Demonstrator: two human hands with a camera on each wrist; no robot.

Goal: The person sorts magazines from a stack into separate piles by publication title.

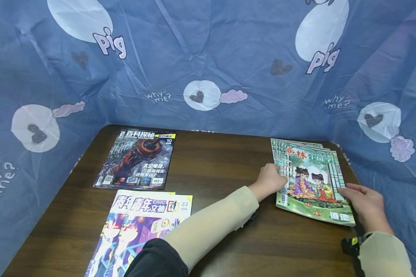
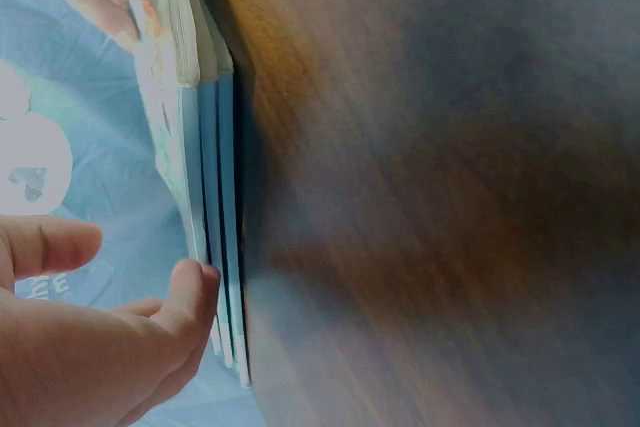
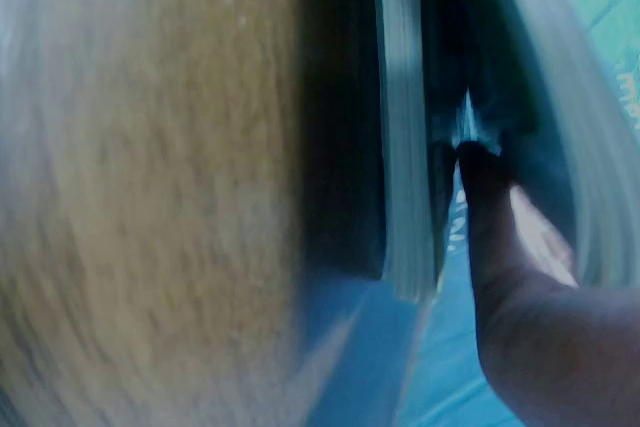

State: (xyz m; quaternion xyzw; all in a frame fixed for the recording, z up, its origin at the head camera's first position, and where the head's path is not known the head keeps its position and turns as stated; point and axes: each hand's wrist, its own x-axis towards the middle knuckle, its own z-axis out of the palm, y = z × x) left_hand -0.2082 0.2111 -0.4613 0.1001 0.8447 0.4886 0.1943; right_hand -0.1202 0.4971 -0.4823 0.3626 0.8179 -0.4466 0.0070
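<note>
A stack of green magazines (image 1: 313,184) with two illustrated figures on the top cover lies at the table's right. My left hand (image 1: 269,180) is at the stack's left side. In the left wrist view, the left hand (image 2: 110,347) touches the blue-green spines with its fingertips, its thumb held apart. My right hand (image 1: 365,202) grips the right edge of the upper part of the stack. The right wrist view shows a digit of the right hand (image 3: 500,247) inside a gap, under a raised magazine (image 3: 570,97) and above a lower magazine (image 3: 405,127).
A dark magazine (image 1: 138,159) with a red-and-black machine on its cover lies at the back left of the brown table (image 1: 222,161). Nearer are overlapping purple-and-white magazines (image 1: 135,223), partly covered by my left sleeve. A blue printed cloth (image 1: 208,50) hangs behind the table.
</note>
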